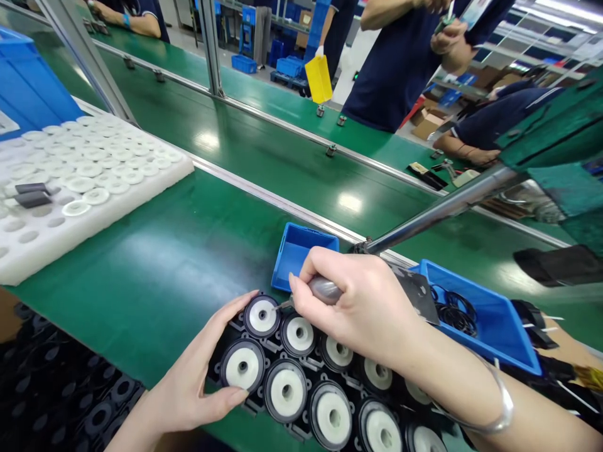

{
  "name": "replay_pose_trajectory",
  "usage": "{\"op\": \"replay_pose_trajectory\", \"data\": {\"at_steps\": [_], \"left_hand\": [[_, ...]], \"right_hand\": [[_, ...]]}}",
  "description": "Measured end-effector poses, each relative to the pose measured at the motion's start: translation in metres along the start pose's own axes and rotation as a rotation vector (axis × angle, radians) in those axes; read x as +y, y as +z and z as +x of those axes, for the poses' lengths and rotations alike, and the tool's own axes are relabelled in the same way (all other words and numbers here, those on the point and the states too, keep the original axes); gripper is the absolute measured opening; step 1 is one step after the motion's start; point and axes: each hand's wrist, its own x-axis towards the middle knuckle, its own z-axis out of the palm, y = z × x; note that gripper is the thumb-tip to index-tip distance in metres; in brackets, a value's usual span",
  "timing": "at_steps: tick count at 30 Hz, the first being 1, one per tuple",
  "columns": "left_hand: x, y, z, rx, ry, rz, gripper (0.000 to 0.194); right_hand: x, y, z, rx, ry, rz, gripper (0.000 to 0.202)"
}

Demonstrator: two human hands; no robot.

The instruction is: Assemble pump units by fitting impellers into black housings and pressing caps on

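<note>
Two rows of round black housings [308,370] with white discs, each with a hole in its centre, lie on the green bench. My left hand [186,383] is closed around the left end of these rows, its thumb by the lower-left disc [242,366] and its fingers along the outer edge of the upper-left housing. A tool with a rounded grey handle [326,290] and a thin metal tip is in the grip of my right hand [365,307]. Its tip is at the edge of the upper-left white disc [257,312]. My right hand and forearm cover part of the upper row.
A small blue bin [281,254] stands behind the housings. Right of it, a blue bin [506,326] holds black rings. White discs fill a foam tray [155,188] at left. A slanted metal pole [438,210] crosses at right. Co-workers stand beyond the green conveyor [264,141].
</note>
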Motion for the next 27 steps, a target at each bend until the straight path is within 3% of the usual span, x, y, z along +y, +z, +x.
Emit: {"op": "replay_pose_trajectory", "data": {"at_steps": [9,15,20,27], "left_hand": [[0.006,-0.004,0.001,0.035,0.045,0.044,0.071],[0.028,-0.007,0.018,0.125,0.006,0.383,0.052],[0.041,-0.009,0.036,0.047,-0.042,0.467,0.036],[0.044,-0.011,0.044,0.085,0.022,0.503,0.023]], "right_hand": [[0.004,-0.024,-0.027,0.024,-0.011,0.014,0.022],[0.008,-0.038,-0.059,-0.018,0.006,0.009,0.022],[0.013,-0.041,-0.079,-0.02,0.008,0.023,0.022],[0.022,-0.037,-0.108,-0.011,0.091,0.102,0.021]]}}
